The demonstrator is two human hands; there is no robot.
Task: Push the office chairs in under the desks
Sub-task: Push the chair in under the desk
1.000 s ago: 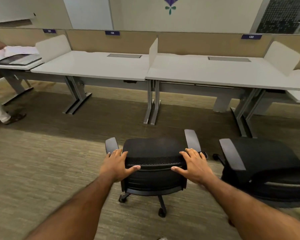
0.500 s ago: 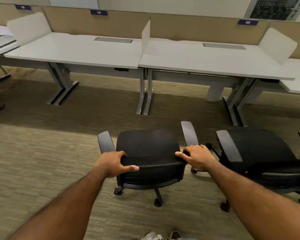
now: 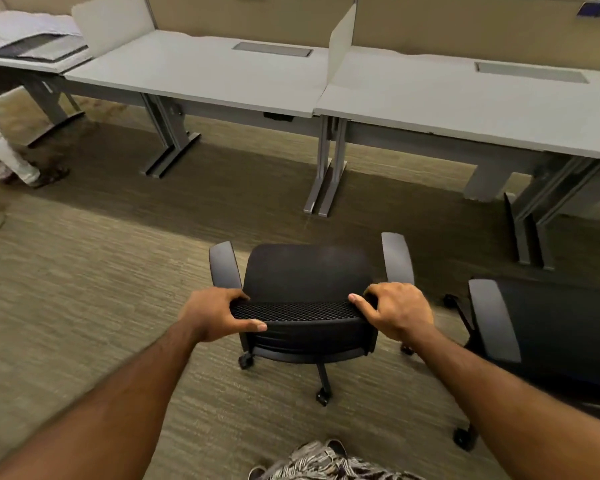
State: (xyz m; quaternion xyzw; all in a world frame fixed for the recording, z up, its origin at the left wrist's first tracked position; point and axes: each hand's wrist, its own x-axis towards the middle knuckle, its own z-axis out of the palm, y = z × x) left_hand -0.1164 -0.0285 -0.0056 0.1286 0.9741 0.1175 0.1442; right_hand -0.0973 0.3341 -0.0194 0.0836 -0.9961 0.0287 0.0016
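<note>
A black office chair stands on the carpet at the centre of the view, well apart from the row of desks at 12 o'clock, its seat facing them. The left hand grips the top edge of the mesh backrest at its 9 o'clock end, fingers curled over the front and thumb pressed along the back. The right hand holds the 3 o'clock end the same way, fingers folded over the rim. Both forearms reach in from 6 o'clock. The nearest desk lies at 11 o'clock, and another desk at 1 o'clock; a white divider panel stands between them. A second chair sits just beside the first at 3 o'clock. At 10 o'clock, another person's trouser leg shows near a further desk bearing a laptop.
</note>
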